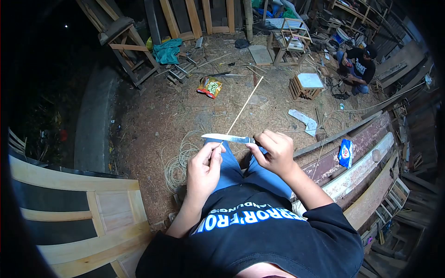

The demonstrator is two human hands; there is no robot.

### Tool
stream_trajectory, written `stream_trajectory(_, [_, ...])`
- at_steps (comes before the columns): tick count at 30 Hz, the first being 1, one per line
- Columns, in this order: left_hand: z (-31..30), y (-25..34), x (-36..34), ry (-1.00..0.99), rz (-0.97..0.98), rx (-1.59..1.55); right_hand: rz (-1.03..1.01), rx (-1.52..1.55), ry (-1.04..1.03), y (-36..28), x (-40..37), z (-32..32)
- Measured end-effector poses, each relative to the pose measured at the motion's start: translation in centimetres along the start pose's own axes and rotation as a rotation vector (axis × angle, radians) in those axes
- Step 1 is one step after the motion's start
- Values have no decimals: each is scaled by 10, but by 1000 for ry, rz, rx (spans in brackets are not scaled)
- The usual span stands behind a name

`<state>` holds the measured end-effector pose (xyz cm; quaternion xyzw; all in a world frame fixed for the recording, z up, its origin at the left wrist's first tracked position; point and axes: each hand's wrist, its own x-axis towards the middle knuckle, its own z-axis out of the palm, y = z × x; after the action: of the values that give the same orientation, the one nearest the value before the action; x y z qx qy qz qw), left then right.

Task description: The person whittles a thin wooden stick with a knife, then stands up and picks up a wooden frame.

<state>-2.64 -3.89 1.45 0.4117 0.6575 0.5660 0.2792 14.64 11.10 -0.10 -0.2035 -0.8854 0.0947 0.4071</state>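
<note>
The left hand [204, 169] is closed, pinching the near end of 1 thin stick [245, 105] between thumb and fingers. The right hand [274, 149] is wrapped around the handle of 1 knife [227, 138], the landmark here. The knife's blade points left and lies across the stick just beyond the left fingertips; the stick slants away beyond the blade, up and to the right.

Left of the knife, a loose coil of thin strips [178, 162] lies on the ground. Beyond the knife and slightly left is a red and yellow packet [210, 87]. Right of the knife, 1 blue packet [345, 154] rests on long boards [359, 163]. Beyond the knife to the right are a white angular piece [303, 121], then a slatted crate [307, 86] with a pale top, and farther off 1 person [360, 68] sitting low. Nearer than the knife, at far left, are framed wooden panels [113, 208].
</note>
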Motion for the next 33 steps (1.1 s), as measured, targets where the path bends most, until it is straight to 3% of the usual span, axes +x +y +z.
stream_trajectory(5, [4,-11,2,11,33,39,-37,18,-77,-10,-4,0])
stream_trajectory(7, [6,-8,2,8,50,36,-8,10,17,-2,-1,2])
stream_trajectory(13, [8,-8,4,48,79,75,-65,-44,0,-7,7,-4])
stream_trajectory(17, [11,-10,-3,15,88,88,185,0,176,33,15,-3])
stream_trajectory(19, [16,-10,-4,4,91,35,-14,58,29,9,5,-4])
stream_trajectory(21, [14,-5,-1,19,87,85,1,60,-30,-6,-1,-2])
stream_trajectory(23, [14,-5,-2,26,71,107,175,35,158,24,5,3])
stream_trajectory(25, [13,-6,-2,18,52,104,203,22,164,26,6,-5])
stream_trajectory(27, [16,0,-3,-8,25,53,-18,72,-18,3,-8,-5])
stream_trajectory(28, [18,1,-2,-13,29,34,-5,111,-46,-11,-5,-9])
stream_trajectory(31, [16,0,-1,-32,14,16,276,37,186,33,-2,-3])
stream_trajectory(32, [17,0,-1,-38,6,14,292,54,236,37,-1,-4])
stream_trajectory(33, [20,1,-2,-50,-20,-19,182,54,166,29,-5,-6])
